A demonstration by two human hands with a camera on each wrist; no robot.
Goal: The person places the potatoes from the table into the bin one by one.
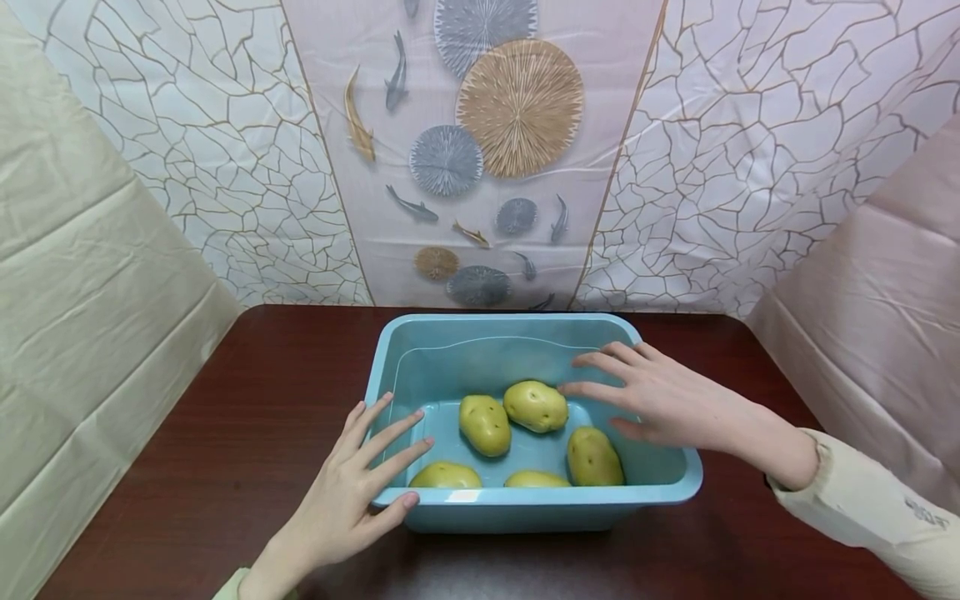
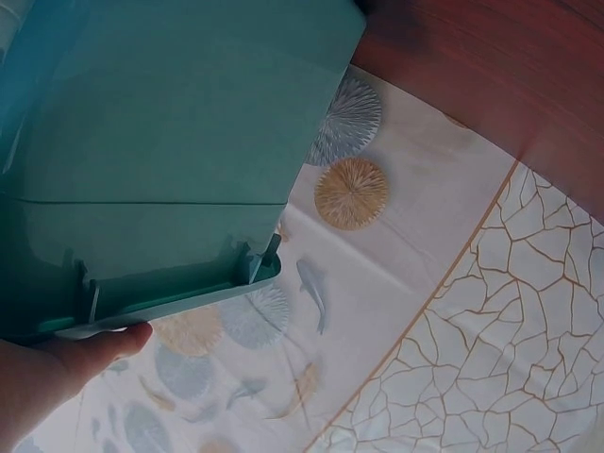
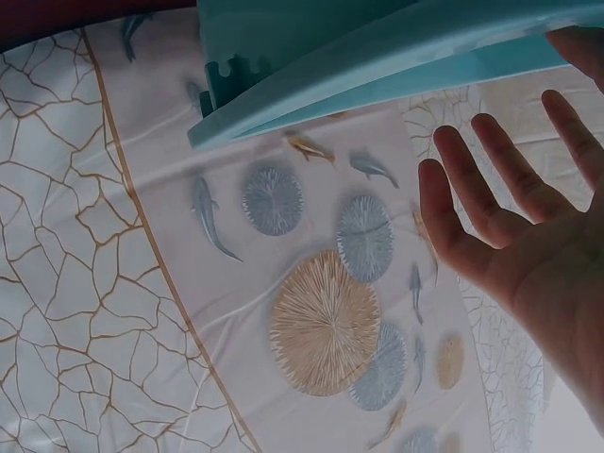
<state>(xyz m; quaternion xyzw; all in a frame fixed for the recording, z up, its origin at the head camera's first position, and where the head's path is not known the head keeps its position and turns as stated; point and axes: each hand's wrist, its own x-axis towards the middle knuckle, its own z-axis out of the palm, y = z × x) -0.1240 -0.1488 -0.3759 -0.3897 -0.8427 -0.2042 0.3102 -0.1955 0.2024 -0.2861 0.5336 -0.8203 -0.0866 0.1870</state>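
Note:
A light blue plastic bin (image 1: 525, 497) holds several yellow-green potatoes. One potato (image 1: 485, 426) lies near the middle beside another potato (image 1: 536, 406), and a third potato (image 1: 595, 458) is at the right. The front wall partly hides a potato (image 1: 446, 476) at front left and a potato (image 1: 537, 479) at front centre. My left hand (image 1: 341, 492) is at the bin's left front corner, fingers straight and spread over the rim. Over the right rim reaches my right hand (image 1: 663, 404), fingers spread, holding nothing; its fingertips appear near the back potato, contact unclear.
Beneath the bin is a dark reddish-brown table (image 1: 247, 442). Behind it hangs a patterned cloth (image 1: 480, 250) with fish and round leaf prints. A plain pale cloth (image 1: 97, 275) drapes along the left side, and a pinkish cloth (image 1: 870, 308) along the right.

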